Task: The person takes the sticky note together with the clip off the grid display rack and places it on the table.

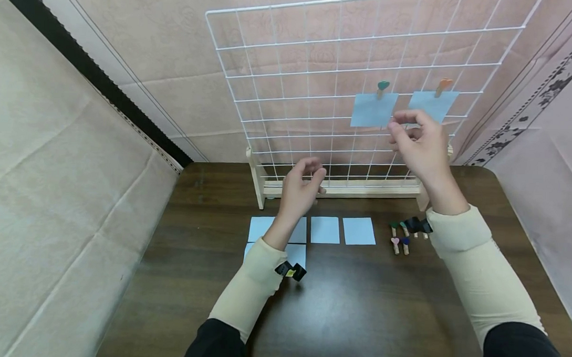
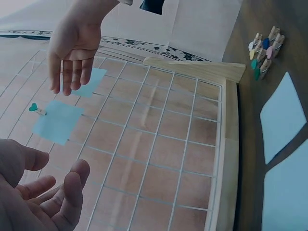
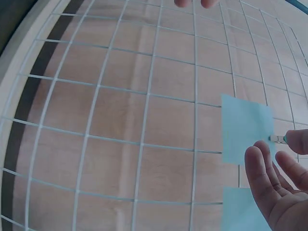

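Observation:
Two light blue paper squares hang on the white wire grid (image 1: 336, 99). A clothespin with a green heart (image 1: 383, 86) fastens the left square (image 1: 372, 111); one with an orange heart (image 1: 444, 86) fastens the right square (image 1: 434, 103). My right hand (image 1: 422, 144) is just in front of these squares, its fingers loosely bent and nothing visible in them. Lower and to the left, my left hand (image 1: 300, 189) hovers before the grid's bottom, fingers relaxed and holding nothing. In the left wrist view the left hand (image 2: 45, 192) appears apart from the wires.
Several blue paper squares (image 1: 324, 230) lie on the dark wooden table (image 1: 347, 307), some partly behind the left forearm. Right of them is a cluster of small heart clothespins (image 1: 395, 244). A pale wooden stand (image 1: 342, 190) carries the grid; light cloth hangs behind and at both sides.

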A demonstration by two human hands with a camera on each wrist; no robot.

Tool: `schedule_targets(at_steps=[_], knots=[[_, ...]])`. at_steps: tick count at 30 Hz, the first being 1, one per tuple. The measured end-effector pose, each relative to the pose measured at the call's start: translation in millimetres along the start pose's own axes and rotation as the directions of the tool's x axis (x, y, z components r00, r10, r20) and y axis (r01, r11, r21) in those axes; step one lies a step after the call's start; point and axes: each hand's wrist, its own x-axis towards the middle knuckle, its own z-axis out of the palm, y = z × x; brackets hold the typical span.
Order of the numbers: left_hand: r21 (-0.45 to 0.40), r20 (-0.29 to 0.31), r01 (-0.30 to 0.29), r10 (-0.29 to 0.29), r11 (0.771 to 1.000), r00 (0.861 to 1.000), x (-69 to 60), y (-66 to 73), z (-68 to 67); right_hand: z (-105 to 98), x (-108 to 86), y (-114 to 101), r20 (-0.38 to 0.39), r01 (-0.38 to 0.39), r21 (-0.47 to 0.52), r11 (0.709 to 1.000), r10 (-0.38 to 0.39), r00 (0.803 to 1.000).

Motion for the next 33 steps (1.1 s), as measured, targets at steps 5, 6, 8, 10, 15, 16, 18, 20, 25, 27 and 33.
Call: schedule_targets(at_steps=[5, 6, 8, 10, 15, 16, 18, 20, 25, 27, 33], knots=[[0.003, 0.011, 0.002, -0.002, 1.0, 1.0, 9.2, 3.4, 3.9, -2, 8.7, -6, -0.014, 0.001, 0.032, 0.999, -0.001, 1.0], [0.006, 0.013, 0.002, -0.003, 1.0, 1.0, 10.8, 4.2, 4.8, -2, 10.1, -7, -0.016, 0.006, 0.039, 0.999, -0.006, 1.0], [0.012, 0.014, 0.003, -0.003, 1.0, 1.0, 13.5, 5.8, 6.3, -2, 12.4, -9, -0.016, 0.017, 0.042, 0.999, -0.017, 1.0], [0.016, 0.014, 0.0, -0.001, 1.0, 1.0, 16.2, 7.8, 7.8, -2, 14.9, -11, -0.019, 0.022, 0.042, 0.999, -0.022, 1.0], [-0.008, 0.025, 0.0, 0.0, 1.0, 1.0, 24.2, 13.9, 12.3, -2, 23.3, -15, -0.036, 0.017, 0.037, 0.999, -0.016, 0.999], [-0.013, 0.032, 0.002, -0.001, 1.0, 0.999, 26.1, 15.3, 13.2, -2, 25.0, -16, -0.038, 0.015, 0.041, 0.999, -0.014, 0.999], [-0.024, 0.047, 0.005, -0.003, 1.0, 0.999, 29.9, 18.3, 14.9, -1, 27.8, -17, -0.04, 0.023, 0.044, 0.999, -0.021, 0.999], [-0.03, 0.062, 0.017, -0.015, 0.999, 0.998, 34.8, 21.2, 17.4, -1, 29.6, -18, -0.044, 0.031, 0.049, 0.998, -0.029, 0.999], [-0.032, 0.074, 0.042, -0.04, 0.999, 0.996, 45.6, 27.8, 21.6, 2, 33.7, -20, -0.062, 0.052, 0.059, 0.997, -0.048, 0.997], [-0.038, 0.075, 0.037, -0.034, 0.999, 0.997, 48.7, 30.3, 23.0, 2, 35.7, -20, -0.071, 0.055, 0.062, 0.997, -0.051, 0.996], [-0.056, 0.064, 0.024, -0.021, 0.998, 0.998, 55.9, 38.4, 28.4, 4, 41.9, -21, -0.072, 0.055, 0.052, 0.997, -0.051, 0.996]])
